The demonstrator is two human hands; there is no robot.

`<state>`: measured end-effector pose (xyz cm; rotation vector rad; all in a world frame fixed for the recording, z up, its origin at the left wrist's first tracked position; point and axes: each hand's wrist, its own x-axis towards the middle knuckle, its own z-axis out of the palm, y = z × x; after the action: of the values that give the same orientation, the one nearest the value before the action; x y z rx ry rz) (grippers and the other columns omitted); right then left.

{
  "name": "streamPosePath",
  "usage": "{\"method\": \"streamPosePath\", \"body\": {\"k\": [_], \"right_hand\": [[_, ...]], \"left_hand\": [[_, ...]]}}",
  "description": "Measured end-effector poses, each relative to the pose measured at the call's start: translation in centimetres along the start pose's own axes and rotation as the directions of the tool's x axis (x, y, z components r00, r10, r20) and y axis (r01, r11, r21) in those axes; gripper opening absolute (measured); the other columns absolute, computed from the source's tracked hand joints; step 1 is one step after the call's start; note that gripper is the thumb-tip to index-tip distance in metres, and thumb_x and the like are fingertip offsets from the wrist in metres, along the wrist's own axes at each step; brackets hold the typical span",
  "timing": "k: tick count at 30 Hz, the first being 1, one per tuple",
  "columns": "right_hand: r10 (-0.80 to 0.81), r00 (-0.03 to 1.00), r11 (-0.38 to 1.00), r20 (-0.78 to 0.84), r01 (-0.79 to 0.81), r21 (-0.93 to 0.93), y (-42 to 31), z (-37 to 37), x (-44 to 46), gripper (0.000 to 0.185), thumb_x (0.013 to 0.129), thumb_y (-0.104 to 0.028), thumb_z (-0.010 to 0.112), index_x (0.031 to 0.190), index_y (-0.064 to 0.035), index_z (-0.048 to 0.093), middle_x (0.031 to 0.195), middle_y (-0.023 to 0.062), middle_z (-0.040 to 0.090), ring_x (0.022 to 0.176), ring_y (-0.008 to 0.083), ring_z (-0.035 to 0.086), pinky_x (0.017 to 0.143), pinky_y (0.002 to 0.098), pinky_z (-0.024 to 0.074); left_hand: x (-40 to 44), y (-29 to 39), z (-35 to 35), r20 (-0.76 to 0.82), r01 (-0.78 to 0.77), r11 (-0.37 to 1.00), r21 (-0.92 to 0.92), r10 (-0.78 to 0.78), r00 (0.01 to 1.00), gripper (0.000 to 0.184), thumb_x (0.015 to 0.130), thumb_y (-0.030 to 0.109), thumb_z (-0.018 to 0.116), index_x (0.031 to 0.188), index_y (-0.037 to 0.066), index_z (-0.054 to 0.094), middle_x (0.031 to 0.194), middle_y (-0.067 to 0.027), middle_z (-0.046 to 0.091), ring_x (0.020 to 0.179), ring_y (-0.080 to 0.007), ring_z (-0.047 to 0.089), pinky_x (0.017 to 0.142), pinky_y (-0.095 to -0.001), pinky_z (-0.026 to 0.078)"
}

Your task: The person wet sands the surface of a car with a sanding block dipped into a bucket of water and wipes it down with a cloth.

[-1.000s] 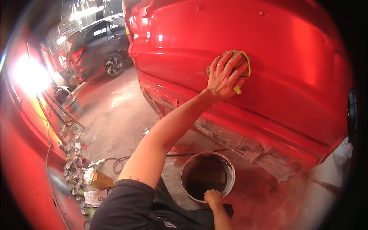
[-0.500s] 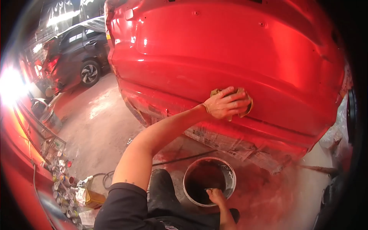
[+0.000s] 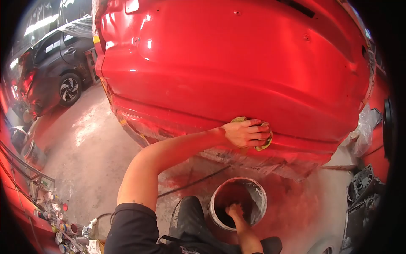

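Observation:
My left hand [image 3: 244, 134] presses a folded yellow cloth [image 3: 265, 139] flat against the lower part of a large, glossy red car panel [image 3: 203, 84]. Its fingers lie bent over the cloth, and part of the cloth shows beyond the fingertips and above the hand. Below the panel, on the floor, stands a round bucket [image 3: 259, 192] with a pale, stained rim. My right hand [image 3: 235, 210] reaches down inside it, fingers curled together. Whatever those fingers hold, if anything, is hidden in the dark inside.
Masking paper [image 3: 292, 169] hangs along the panel's lower edge. A dark hose [image 3: 190, 184] runs over the floor. Several cans [image 3: 63, 237] crowd the lower left, and a dark car [image 3: 55, 63] stands behind. Black crates [image 3: 361, 199] sit at right.
My left hand has slid the cloth down and to the left on the panel. My right hand has gone deeper into the bucket. The whole view has shifted slightly.

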<state>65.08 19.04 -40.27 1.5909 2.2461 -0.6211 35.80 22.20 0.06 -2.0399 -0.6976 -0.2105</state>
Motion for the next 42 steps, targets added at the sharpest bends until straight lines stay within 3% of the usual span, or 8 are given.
{"method": "streamPosePath", "body": {"k": [3,6,12,18,21,27,34,42], "right_hand": [[-0.067,0.972,0.989,0.224,0.095,-0.116,-0.6,3.0,3.5,0.083,0.098,-0.063,0.052,0.147,0.0041,0.053,0.156,0.0368,0.042,0.144,0.0565,0.039,0.113,0.0648,0.0392],[-0.092,0.994,0.993,0.065,0.087,0.082,-0.3,4.4,4.1,0.086,0.093,-0.071,0.055,0.145,-0.0027,0.061,0.158,0.0351,0.042,0.144,0.0548,0.043,0.116,0.0583,0.0421],[-0.353,0.899,0.919,0.260,0.385,-0.084,3.3,7.9,8.5,0.055,0.098,-0.049,0.060,0.131,-0.0069,0.071,0.119,0.0329,0.070,0.116,0.0484,0.068,0.101,0.0541,0.0541],[-0.143,0.935,0.956,-0.325,0.216,0.199,1.0,3.0,3.5,0.038,0.096,-0.037,0.063,0.112,-0.0055,0.075,0.103,0.0246,0.076,0.096,0.0473,0.073,0.082,0.0558,0.0589],[-0.158,0.925,0.966,-0.344,0.217,0.138,-0.6,1.7,1.8,0.039,0.095,-0.032,0.062,0.124,-0.0063,0.067,0.107,0.0243,0.075,0.101,0.0437,0.073,0.086,0.0534,0.0585],[-0.371,0.927,0.924,-0.056,0.375,0.079,5.8,10.7,10.1,0.049,0.101,-0.032,0.052,0.146,-0.0116,0.050,0.124,0.0237,0.071,0.111,0.0357,0.072,0.094,0.0474,0.0560],[-0.118,0.923,0.923,-0.365,0.238,0.302,2.0,2.3,4.9,0.027,0.097,-0.025,0.057,0.107,-0.0059,0.073,0.105,0.0242,0.075,0.103,0.0430,0.073,0.081,0.0512,0.0569],[-0.126,0.777,0.731,-0.616,0.493,0.473,-2.0,-5.5,-2.3,0.025,0.098,-0.021,0.057,0.113,-0.0073,0.072,0.110,0.0243,0.074,0.100,0.0450,0.073,0.083,0.0517,0.0583]], "left_hand": [[-0.1,0.2,-0.3,-0.025,0.032,0.996,-0.085,-0.034,0.999,0.048,0.085,0.028,0.064,0.131,0.016,0.065,0.154,-0.0079,0.053,0.147,-0.0310,0.045,0.119,-0.0494,0.036],[-0.4,0.3,0.0,-0.054,0.050,0.995,-0.083,-0.055,0.997,0.045,0.085,0.028,0.063,0.129,0.018,0.065,0.149,-0.0058,0.056,0.142,-0.0276,0.050,0.114,-0.0451,0.040],[-0.1,1.5,0.7,-0.062,0.146,0.982,-0.119,-0.154,0.986,0.042,0.082,0.027,0.065,0.124,0.023,0.067,0.129,-0.0006,0.062,0.116,-0.0204,0.058,0.091,-0.0379,0.046],[1.1,10.4,0.7,-0.093,0.214,0.916,-0.339,-0.258,0.962,0.045,0.077,0.029,0.066,0.122,0.022,0.066,0.118,-0.0005,0.061,0.101,-0.0219,0.058,0.081,-0.0406,0.045],[-0.6,19.1,2.3,-0.044,0.279,0.801,-0.530,-0.355,0.934,0.041,0.076,0.031,0.068,0.116,0.025,0.067,0.111,0.0033,0.061,0.096,-0.0189,0.059,0.078,-0.0400,0.045],[-7.9,30.0,6.7,0.385,0.609,0.499,-0.617,-0.483,0.786,0.045,0.076,0.033,0.081,0.121,0.029,0.073,0.114,0.0043,0.064,0.117,-0.0231,0.062,0.085,-0.0420,0.051],[-8.1,31.0,8.2,0.500,0.711,0.370,-0.598,-0.522,0.691,0.047,0.076,0.029,0.082,0.122,0.028,0.074,0.116,0.0020,0.067,0.125,-0.0274,0.060,0.097,-0.0505,0.050],[-6.8,30.6,7.2,0.477,0.772,0.317,-0.550,-0.640,0.602,0.067,0.083,0.034,0.080,0.144,0.020,0.057,0.132,-0.0067,0.066,0.131,-0.0341,0.059,0.096,-0.0531,0.051]]}}
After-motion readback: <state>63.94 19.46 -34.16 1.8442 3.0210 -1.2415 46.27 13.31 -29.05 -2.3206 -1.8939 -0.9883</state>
